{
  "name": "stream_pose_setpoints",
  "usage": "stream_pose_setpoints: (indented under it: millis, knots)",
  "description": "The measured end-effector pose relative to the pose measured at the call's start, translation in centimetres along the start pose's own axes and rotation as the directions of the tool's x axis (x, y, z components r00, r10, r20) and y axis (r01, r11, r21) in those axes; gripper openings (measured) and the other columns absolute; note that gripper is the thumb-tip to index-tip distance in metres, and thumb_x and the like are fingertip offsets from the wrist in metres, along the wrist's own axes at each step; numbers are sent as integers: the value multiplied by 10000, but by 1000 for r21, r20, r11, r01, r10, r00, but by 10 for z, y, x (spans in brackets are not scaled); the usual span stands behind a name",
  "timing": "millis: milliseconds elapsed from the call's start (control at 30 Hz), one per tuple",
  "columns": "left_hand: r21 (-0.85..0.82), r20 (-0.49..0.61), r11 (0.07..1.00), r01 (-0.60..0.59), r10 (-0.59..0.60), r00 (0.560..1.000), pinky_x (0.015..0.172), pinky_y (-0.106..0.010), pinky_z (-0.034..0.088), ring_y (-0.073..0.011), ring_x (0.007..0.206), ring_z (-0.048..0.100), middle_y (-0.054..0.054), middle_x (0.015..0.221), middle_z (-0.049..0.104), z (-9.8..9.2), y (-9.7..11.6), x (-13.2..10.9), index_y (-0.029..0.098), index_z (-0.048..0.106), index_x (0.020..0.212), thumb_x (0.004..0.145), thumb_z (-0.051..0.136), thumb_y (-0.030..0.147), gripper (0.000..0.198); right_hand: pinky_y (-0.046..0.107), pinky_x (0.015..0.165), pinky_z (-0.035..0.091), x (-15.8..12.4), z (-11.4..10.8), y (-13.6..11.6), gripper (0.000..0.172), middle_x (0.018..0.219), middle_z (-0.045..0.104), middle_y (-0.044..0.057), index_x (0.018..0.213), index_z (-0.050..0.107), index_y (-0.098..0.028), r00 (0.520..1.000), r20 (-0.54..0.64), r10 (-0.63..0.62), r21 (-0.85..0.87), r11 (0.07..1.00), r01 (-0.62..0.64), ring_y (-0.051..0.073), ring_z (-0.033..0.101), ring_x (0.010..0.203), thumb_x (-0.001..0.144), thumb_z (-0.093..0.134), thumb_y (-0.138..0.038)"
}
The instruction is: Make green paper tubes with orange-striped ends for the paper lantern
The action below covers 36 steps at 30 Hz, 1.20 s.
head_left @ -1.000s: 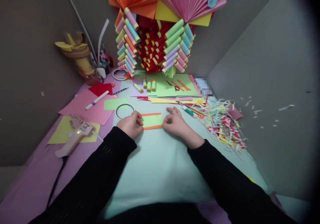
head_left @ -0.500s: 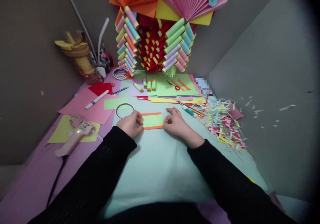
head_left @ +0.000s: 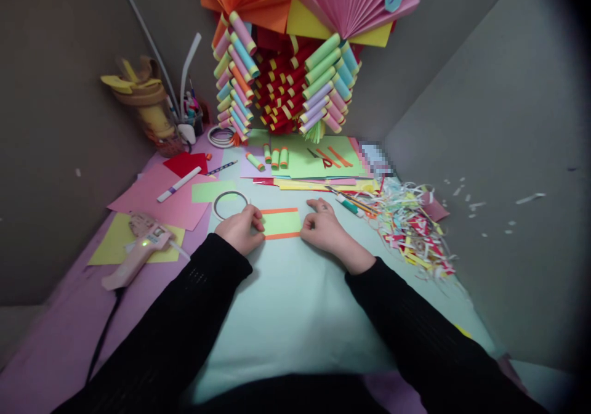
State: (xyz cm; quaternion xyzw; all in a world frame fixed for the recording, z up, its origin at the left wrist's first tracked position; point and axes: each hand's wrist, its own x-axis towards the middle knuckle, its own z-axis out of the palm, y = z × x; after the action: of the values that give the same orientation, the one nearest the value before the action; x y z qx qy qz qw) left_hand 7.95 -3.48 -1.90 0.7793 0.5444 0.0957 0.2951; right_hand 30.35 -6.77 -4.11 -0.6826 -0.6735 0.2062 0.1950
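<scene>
A light green paper rectangle (head_left: pixel 281 223) with an orange strip along its upper and lower edges lies on the pale blue sheet before me. My left hand (head_left: pixel 240 228) is closed at the paper's left edge, fingers at the upper corner and thumb at the lower one. At the lower right corner, thumb and index finger of my right hand (head_left: pixel 322 229) are pinched together, its other fingers partly raised. A roll of tape (head_left: pixel 231 192) lies flat just beyond my left hand. Farther back sit several small green paper rolls (head_left: pixel 276 158) with orange ends.
On the left, a pink glue gun (head_left: pixel 141 254) with a lit light rests on yellow paper. A heap of paper scraps (head_left: pixel 418 229) lies right, near a glue stick (head_left: pixel 349 205). Paper-roll garlands (head_left: pixel 325 81) hang at the back, over scissors (head_left: pixel 323 159) on green sheets.
My right hand has shifted very slightly left along the paper's lower right corner. The left hand and the paper look unmoved.
</scene>
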Motion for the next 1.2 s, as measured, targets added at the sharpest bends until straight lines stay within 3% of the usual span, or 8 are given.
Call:
stream_pose_setpoints:
  millis: [133,267,367,500,633,867,1033,1200]
  knots:
    - [-3,-1,1000,-11,11,1000,630,-297,415,-187,792,629,53,911,692,1,-2,0,258,429,933,668,576,250,303,439,1062,280,1,-4,0,87,1286,471,119,518,554,-175,1000,-14,0,32,999,0,327,289,1306,587,608,-163]
    - [5,0,1000,-3,3,1000,634,-298,411,-193,815,635,39,924,695,0,-1,0,259,436,940,671,576,251,303,435,986,374,-3,-16,1,84,1138,532,103,595,603,-187,997,-68,-34,149,988,44,280,451,1167,667,567,-163]
    - [1,7,1000,0,0,1000,645,-302,412,-194,822,634,40,922,694,-1,0,0,260,437,931,669,575,248,297,443,979,379,-15,-22,3,159,1082,536,91,739,692,-206,963,-105,-247,129,957,260,260,473,1107,738,541,-156]
    - [-1,6,1000,-1,1,1000,659,-305,417,-196,824,633,41,917,693,-1,0,0,260,443,934,666,581,245,302,492,974,376,-30,-20,7,341,1094,518,89,935,730,-275,876,-28,-482,-31,876,481,278,412,1121,744,522,-84]
    - [1,0,1000,8,-8,1000,654,-303,420,-199,821,633,38,916,693,-1,0,0,257,445,936,667,580,249,301,522,968,382,-30,-19,10,387,1111,513,91,956,732,-300,870,4,-492,-96,866,490,284,396,1112,745,508,-66]
    - [-40,-4,999,-20,20,1000,599,-282,424,-184,761,643,37,879,709,-1,-3,1,253,434,912,729,538,306,217,487,961,408,-25,-18,13,389,1096,527,87,906,745,-275,888,-5,-460,-61,887,459,271,408,1111,725,500,-32]
    - [-138,-5,990,-19,19,1000,749,-293,461,-166,836,648,28,869,717,0,-9,3,248,441,898,803,425,234,97,493,959,409,-24,-17,14,392,1088,528,85,892,745,-276,890,-9,-456,-33,890,455,271,412,1110,718,496,-28]
    - [-156,-121,988,4,-23,992,813,-316,453,-170,868,637,27,900,710,-2,-8,3,253,440,930,837,378,218,118,487,957,411,-25,-17,14,392,1086,524,85,904,735,-275,884,-25,-467,-24,884,466,270,415,1110,720,491,-29]
